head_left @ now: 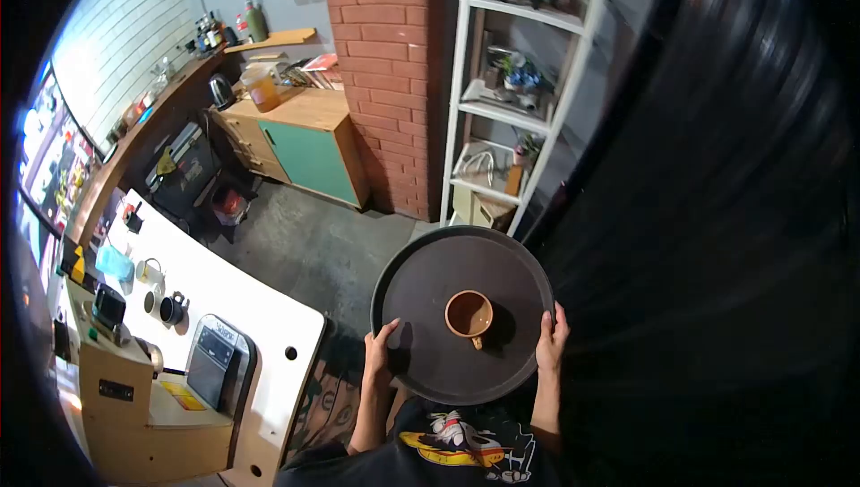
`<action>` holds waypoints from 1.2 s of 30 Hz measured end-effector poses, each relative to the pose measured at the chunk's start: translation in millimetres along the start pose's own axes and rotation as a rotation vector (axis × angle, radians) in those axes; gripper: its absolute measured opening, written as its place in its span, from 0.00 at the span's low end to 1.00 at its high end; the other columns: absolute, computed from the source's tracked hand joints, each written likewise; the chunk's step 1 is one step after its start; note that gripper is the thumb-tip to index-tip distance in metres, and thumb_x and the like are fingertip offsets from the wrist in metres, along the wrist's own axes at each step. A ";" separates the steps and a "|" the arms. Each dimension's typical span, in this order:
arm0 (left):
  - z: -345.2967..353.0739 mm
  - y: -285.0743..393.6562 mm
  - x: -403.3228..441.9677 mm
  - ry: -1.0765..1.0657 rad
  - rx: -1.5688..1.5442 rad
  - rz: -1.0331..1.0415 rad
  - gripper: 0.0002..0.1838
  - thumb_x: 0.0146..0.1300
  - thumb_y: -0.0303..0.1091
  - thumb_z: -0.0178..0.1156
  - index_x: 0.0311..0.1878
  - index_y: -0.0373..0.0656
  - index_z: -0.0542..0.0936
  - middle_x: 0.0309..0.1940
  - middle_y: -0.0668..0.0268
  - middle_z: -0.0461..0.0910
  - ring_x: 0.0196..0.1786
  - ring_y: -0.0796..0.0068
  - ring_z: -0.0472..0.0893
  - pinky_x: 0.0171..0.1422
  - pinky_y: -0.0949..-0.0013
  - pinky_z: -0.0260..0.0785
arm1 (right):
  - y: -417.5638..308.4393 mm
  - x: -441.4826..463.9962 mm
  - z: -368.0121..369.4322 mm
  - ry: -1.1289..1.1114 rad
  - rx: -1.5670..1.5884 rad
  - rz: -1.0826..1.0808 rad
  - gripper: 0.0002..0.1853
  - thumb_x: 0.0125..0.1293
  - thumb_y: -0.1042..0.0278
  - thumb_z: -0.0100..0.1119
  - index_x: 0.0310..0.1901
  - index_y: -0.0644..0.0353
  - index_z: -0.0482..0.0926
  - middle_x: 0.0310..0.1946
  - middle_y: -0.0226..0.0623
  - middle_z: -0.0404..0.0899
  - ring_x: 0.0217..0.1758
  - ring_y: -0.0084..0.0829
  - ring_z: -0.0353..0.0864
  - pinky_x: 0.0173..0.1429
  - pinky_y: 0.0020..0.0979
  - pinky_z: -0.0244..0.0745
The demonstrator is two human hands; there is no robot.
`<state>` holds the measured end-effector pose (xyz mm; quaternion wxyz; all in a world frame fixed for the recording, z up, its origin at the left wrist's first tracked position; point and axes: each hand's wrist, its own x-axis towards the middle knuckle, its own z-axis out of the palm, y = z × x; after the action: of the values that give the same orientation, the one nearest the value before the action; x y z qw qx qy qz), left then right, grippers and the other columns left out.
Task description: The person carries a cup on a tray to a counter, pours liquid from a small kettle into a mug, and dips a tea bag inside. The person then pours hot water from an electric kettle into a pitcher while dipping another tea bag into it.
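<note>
A round dark tray (421,281) is held level in front of my body. On it, near the middle, stands a brown cup (469,315) with its handle pointing toward me; its inside looks empty. My left hand (380,354) grips the tray's left rim, thumb on top and the other fingers hidden beneath. On the opposite side my right hand (552,340) holds the right rim, with the thumb over the edge and fingers outside and under it.
A white table (278,317) to my left carries a scale (212,362), several cups and a blue item. Ahead are a wooden cabinet (309,160) with a green door, a brick pillar (385,84) and a white ladder shelf (528,12). A dark curtain-like surface (708,218) fills the right.
</note>
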<state>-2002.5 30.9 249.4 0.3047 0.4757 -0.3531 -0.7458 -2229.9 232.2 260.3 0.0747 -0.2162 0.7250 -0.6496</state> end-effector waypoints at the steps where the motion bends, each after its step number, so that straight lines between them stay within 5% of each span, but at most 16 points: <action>1: 11.5 9.2 8.6 -0.032 -0.100 -0.009 0.12 0.58 0.37 0.64 0.36 0.36 0.79 0.33 0.66 0.77 0.33 0.76 0.77 0.39 0.70 0.70 | 4.6 22.4 6.4 -0.028 -0.005 -0.008 0.21 0.74 0.63 0.45 0.60 0.70 0.68 0.53 0.44 0.75 0.55 0.33 0.74 0.60 0.32 0.66; 12: 24.9 72.4 93.5 0.355 -0.368 0.096 0.18 0.59 0.38 0.61 0.45 0.32 0.78 0.36 0.61 0.79 0.36 0.70 0.80 0.42 0.67 0.74 | 24.8 201.2 167.9 -0.462 0.056 -0.066 0.15 0.72 0.66 0.47 0.50 0.69 0.74 0.41 0.35 0.78 0.43 0.23 0.72 0.50 0.27 0.68; 14: 11.8 77.1 109.9 0.330 -0.366 0.103 0.26 0.54 0.44 0.63 0.49 0.32 0.75 0.45 0.54 0.75 0.49 0.59 0.77 0.52 0.56 0.73 | 4.2 209.4 206.1 -0.481 0.088 -0.038 0.13 0.72 0.68 0.47 0.49 0.69 0.75 0.39 0.30 0.78 0.43 0.20 0.71 0.51 0.25 0.68; 18: -12.9 101.8 157.3 0.392 -0.399 0.110 0.25 0.54 0.43 0.63 0.49 0.32 0.75 0.45 0.56 0.75 0.49 0.60 0.77 0.52 0.57 0.73 | 19.6 241.4 282.8 -0.612 0.144 -0.017 0.14 0.73 0.67 0.46 0.50 0.69 0.75 0.40 0.31 0.78 0.43 0.21 0.72 0.51 0.25 0.68; 22: -37.9 144.3 218.6 0.469 -0.394 0.118 0.23 0.54 0.43 0.63 0.47 0.34 0.77 0.42 0.58 0.77 0.44 0.63 0.79 0.48 0.58 0.74 | 23.6 268.4 365.0 -0.648 0.141 0.004 0.16 0.73 0.65 0.45 0.51 0.69 0.74 0.42 0.37 0.79 0.46 0.26 0.74 0.53 0.29 0.68; 25: -54.5 189.5 270.6 0.489 -0.382 0.105 0.23 0.54 0.44 0.64 0.47 0.35 0.77 0.41 0.58 0.77 0.43 0.63 0.79 0.47 0.59 0.74 | 31.9 291.2 430.2 -0.622 0.103 -0.016 0.13 0.73 0.64 0.45 0.41 0.67 0.75 0.33 0.32 0.76 0.38 0.23 0.69 0.45 0.28 0.67; 28: -76.1 228.7 312.9 0.545 -0.312 0.108 0.21 0.55 0.43 0.64 0.44 0.34 0.78 0.38 0.59 0.78 0.39 0.66 0.80 0.43 0.63 0.74 | 28.5 310.1 491.2 -0.623 0.033 -0.030 0.17 0.73 0.63 0.46 0.29 0.68 0.64 0.21 0.33 0.63 0.29 0.25 0.58 0.35 0.34 0.61; 31: -80.2 262.4 342.1 0.679 -0.297 0.042 0.17 0.58 0.40 0.63 0.38 0.34 0.78 0.33 0.61 0.78 0.32 0.71 0.80 0.34 0.69 0.73 | 42.8 325.9 543.4 -0.584 -0.069 -0.113 0.17 0.73 0.63 0.47 0.27 0.66 0.67 0.21 0.26 0.62 0.28 0.17 0.57 0.31 0.28 0.58; 36: -119.2 280.5 425.8 0.636 -0.298 0.122 0.13 0.60 0.35 0.61 0.40 0.33 0.78 0.31 0.63 0.79 0.29 0.74 0.79 0.31 0.70 0.72 | 46.3 343.3 628.1 -0.550 -0.059 -0.075 0.19 0.72 0.62 0.48 0.27 0.67 0.62 0.19 0.34 0.59 0.27 0.25 0.57 0.33 0.33 0.60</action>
<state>-2013.1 -492.3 232.4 0.5093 0.6125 -0.1555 -0.5842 -2302.9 -477.2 183.5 0.2382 -0.4133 0.6877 -0.5473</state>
